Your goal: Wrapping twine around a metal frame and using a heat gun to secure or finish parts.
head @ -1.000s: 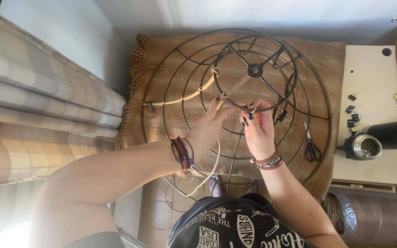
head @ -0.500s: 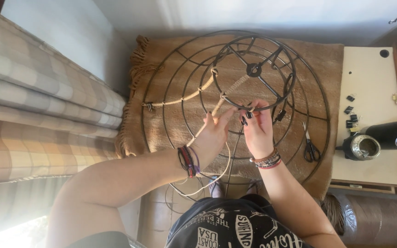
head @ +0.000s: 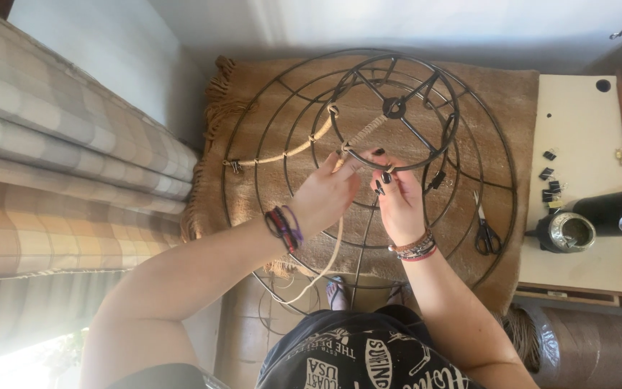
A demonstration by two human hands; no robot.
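My left hand (head: 325,198) pinches the pale cord (head: 334,248), which trails down toward my lap, its long axis running away from the wire frame (head: 368,166). Just right, my right hand (head: 397,198) pinches the inner ring where the cord meets it, nearer the wrap. Since earlier, my left hand has drawn closer.

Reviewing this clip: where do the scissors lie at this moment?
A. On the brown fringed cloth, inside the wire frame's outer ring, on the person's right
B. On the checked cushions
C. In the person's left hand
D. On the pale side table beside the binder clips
A: the scissors rest on the brown cloth within the wire frame, past the right hand; the left hand grips cord.
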